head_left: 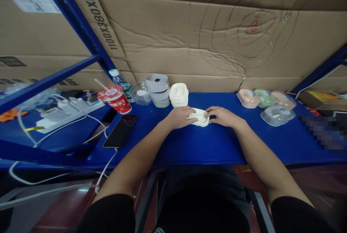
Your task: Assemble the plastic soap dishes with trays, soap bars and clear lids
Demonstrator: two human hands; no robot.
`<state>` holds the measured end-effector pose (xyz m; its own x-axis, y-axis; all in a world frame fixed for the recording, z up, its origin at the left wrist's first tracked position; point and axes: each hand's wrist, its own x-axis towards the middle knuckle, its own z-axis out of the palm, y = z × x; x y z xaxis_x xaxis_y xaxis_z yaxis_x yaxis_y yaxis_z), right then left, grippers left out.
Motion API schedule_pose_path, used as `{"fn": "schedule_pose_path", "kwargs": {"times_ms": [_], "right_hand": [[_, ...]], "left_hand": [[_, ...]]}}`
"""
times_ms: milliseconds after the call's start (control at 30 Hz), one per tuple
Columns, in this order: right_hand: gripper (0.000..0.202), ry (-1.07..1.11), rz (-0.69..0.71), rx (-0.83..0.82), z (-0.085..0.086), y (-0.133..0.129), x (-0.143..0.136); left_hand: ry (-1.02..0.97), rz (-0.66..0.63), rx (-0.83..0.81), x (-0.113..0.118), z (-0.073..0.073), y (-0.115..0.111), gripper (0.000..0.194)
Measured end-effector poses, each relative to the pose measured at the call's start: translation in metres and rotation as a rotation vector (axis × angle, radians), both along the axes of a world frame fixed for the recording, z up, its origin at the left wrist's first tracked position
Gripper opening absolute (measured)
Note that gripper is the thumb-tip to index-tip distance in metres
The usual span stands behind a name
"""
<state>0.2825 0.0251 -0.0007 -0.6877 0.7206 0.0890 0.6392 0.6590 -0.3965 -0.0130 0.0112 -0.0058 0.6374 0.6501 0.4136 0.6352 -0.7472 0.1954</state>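
A cream-coloured shallow dish (200, 117) lies on the blue table in front of me, between my hands. My left hand (181, 117) grips its left edge, thumb and fingers pressed over the rim. At the right edge, my right hand (222, 116) has its thumb and fingers closed on the rim. Just behind my left hand stands a stack of similar cream dishes (179, 95). White paper-banded containers (158, 90) are stacked to the left of it.
Left on the table (200, 150) are a phone (120, 130), red cup (115, 99), bottle (121, 82), clear lids (141, 94) and, further off, a power strip (70, 113) with cables. To the right sit lidded pink (248, 98) and green containers (265, 98) and a clear one (278, 115).
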Motion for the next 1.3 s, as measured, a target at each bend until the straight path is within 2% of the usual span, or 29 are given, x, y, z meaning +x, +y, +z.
{"fn": "schedule_pose_path", "kwargs": {"times_ms": [133,233,400,567,700,800,900,1000,1100,1167,1300], "right_hand": [[0.016,0.163,0.097,-0.136,0.007,-0.002,-0.001],[0.022,0.266,0.134,-0.177,0.009,-0.005,-0.007],[0.028,0.346,0.007,0.047,0.008,-0.017,-0.026],[0.036,0.285,-0.022,0.270,0.005,-0.027,-0.035],[0.030,0.306,-0.028,0.433,0.004,-0.029,-0.036],[0.022,0.437,-0.077,0.542,0.005,-0.032,-0.039],[0.022,0.585,-0.129,0.596,0.008,-0.034,-0.041],[0.021,0.606,-0.134,0.570,0.008,-0.034,-0.041],[0.025,0.520,-0.141,0.466,0.007,-0.034,-0.039],[0.029,0.457,-0.152,0.392,0.006,-0.034,-0.039],[0.033,0.417,-0.182,0.348,0.007,-0.032,-0.036]], "left_hand": [[-0.016,-0.012,-0.050,0.002,0.001,-0.003,0.054],[-0.054,-0.049,-0.025,0.006,0.002,-0.006,0.061],[-0.030,-0.070,0.059,0.010,0.000,-0.008,0.049],[-0.014,-0.045,0.149,0.008,-0.003,-0.006,0.040],[-0.040,-0.008,0.148,0.008,-0.004,-0.006,0.036],[-0.086,0.092,0.147,0.005,-0.003,-0.002,0.034],[-0.195,0.290,0.131,-0.006,0.003,0.006,0.034],[-0.278,0.506,0.084,-0.020,0.009,0.016,0.036],[-0.279,0.669,0.027,-0.033,0.012,0.024,0.044],[-0.239,0.713,-0.028,-0.038,0.012,0.027,0.050],[-0.200,0.693,-0.128,-0.038,0.010,0.028,0.053]]}}
